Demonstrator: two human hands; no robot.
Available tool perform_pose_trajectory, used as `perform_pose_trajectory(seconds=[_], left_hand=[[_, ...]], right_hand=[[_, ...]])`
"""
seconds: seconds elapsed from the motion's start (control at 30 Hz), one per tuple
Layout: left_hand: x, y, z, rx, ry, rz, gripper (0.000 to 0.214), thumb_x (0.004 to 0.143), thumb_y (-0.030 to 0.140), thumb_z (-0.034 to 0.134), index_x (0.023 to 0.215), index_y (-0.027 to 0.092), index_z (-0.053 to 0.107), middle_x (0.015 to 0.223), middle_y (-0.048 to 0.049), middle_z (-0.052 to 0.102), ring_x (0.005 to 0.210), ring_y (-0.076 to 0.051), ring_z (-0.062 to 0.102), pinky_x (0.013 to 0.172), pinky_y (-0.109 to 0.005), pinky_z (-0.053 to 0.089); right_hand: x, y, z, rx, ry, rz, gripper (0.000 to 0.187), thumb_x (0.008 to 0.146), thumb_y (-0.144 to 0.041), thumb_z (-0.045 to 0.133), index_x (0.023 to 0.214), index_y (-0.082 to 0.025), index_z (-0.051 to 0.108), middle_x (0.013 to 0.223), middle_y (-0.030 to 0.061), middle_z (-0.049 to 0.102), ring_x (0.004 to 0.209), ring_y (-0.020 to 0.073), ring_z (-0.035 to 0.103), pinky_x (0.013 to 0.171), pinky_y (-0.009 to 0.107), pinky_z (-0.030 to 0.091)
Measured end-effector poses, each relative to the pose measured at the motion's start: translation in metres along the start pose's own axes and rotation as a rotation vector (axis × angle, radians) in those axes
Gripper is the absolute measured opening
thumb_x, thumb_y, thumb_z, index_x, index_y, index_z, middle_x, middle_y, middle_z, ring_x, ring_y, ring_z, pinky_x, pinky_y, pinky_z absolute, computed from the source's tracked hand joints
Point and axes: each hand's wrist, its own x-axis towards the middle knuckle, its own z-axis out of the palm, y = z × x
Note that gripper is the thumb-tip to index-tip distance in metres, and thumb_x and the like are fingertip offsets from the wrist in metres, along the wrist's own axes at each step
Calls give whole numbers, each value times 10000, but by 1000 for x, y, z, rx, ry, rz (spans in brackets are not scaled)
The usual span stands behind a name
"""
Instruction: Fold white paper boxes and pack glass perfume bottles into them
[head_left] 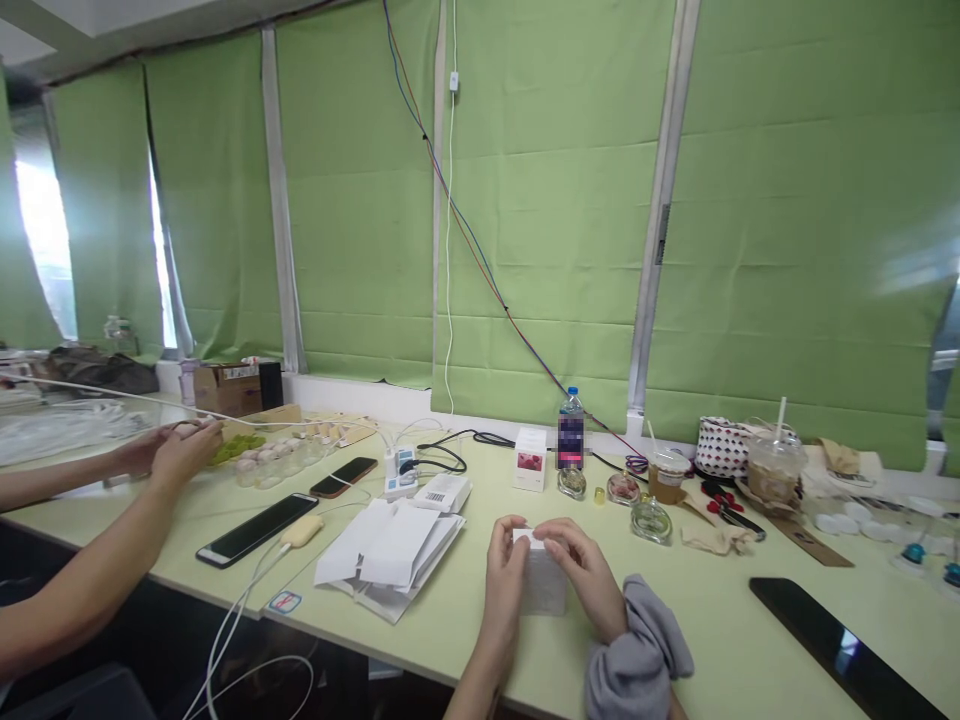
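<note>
A small white box [545,590] stands near the table's front edge, between my two hands. My left hand [504,570] wraps its left side, with the thumb at the upper edge. From the right, my right hand [589,572] closes on the top, its fingertips meeting the left ones there. A grey scrunchie [637,650] sits around my right wrist. Just left of the hands lies a pile of flattened white cartons [394,550]. Behind the hands stands a white box with a red picture [530,462], near small glass bottles [651,522] and a gold cap [599,496].
A co-worker's hands [180,445] hold something small at far left. Nearby lie a tablet [255,530], a phone [343,477], a power bank [303,531] and a power strip [400,472]. Drink cups [774,465] and a black phone-like slab [840,645] lie right.
</note>
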Motion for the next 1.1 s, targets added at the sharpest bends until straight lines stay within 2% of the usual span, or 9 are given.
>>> perform_pose_trajectory(seconds=[0.1,0.33,0.5,0.63,0.8,0.9,0.97,1.1], left_hand=[[2,2,2,44,-11,-19,176,766,323,514,867,206,598,795,-13,609,732,-186,553,652,-261,422],[0,4,6,98,-4,9,227,789,355,455,849,205,615,852,-31,636,793,-213,553,697,-285,415],[-3,3,7,123,1,44,269,834,447,456,817,214,589,793,-20,601,782,-215,543,719,-292,410],[-8,-4,5,129,-4,46,354,861,558,435,917,231,559,880,-20,601,826,-212,556,769,-300,432],[-18,-11,0,145,-5,-17,462,869,611,404,1117,226,462,1063,-81,612,916,-233,584,808,-331,454],[-30,-8,-3,193,-59,-20,460,863,596,438,1135,227,474,1115,-97,612,980,-250,577,846,-345,449],[-40,-5,-3,247,-79,11,426,866,587,434,1076,229,530,1072,-93,630,951,-258,582,824,-347,450],[-59,0,-1,265,-90,164,396,846,563,473,1002,232,624,1026,-102,636,956,-280,585,788,-348,467]], right_hand=[[1,-1,0,8,1,14,265,850,-408,575,968,-211,706,969,66,670,873,222,616,725,296,471],[2,3,5,17,45,0,237,853,-354,510,876,-206,693,905,54,640,913,223,601,826,318,450],[1,5,13,-15,117,-12,275,860,-343,457,823,-217,698,879,50,626,906,221,591,832,320,450],[-1,8,20,-55,194,-13,268,866,-361,449,802,-243,681,896,62,645,936,256,581,865,370,443],[-2,11,22,-114,303,-4,280,897,-417,424,940,-252,646,1013,97,609,1035,278,551,914,395,427],[-1,18,18,-156,362,34,307,874,-455,463,1009,-226,617,1049,111,570,936,264,571,850,392,452],[-1,23,13,-172,387,70,328,857,-483,493,1011,-215,602,1042,110,561,828,237,577,788,380,472],[-5,22,1,-141,351,128,399,870,-562,437,953,-197,576,927,90,616,767,226,609,659,336,502]])
